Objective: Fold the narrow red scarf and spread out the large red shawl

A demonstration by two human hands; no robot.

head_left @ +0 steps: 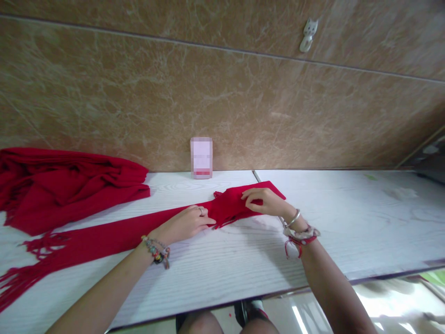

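A long red scarf (114, 233) with fringed ends lies lengthwise on the white wood-grain table. Its right part is folded back over itself, so one fringe falls near the middle. My left hand (192, 223), with a ring and a beaded bracelet, is closed on the scarf beside that fringe, fingers curled and pressed together. To its right, my right hand (266, 202) pinches the folded part, thumb and forefinger making a loop. That wrist wears a silver bangle and other bands. The cloth between the fingertips is partly hidden.
A heap of red cloth (69, 185) lies at the back left. A phone-like pinkish rectangle (201, 157), blurred out, leans against the brown marbled wall (139, 93). A small cat-shaped hook (308, 35) is on the wall. The table's front edge (208, 311) runs above my knees.
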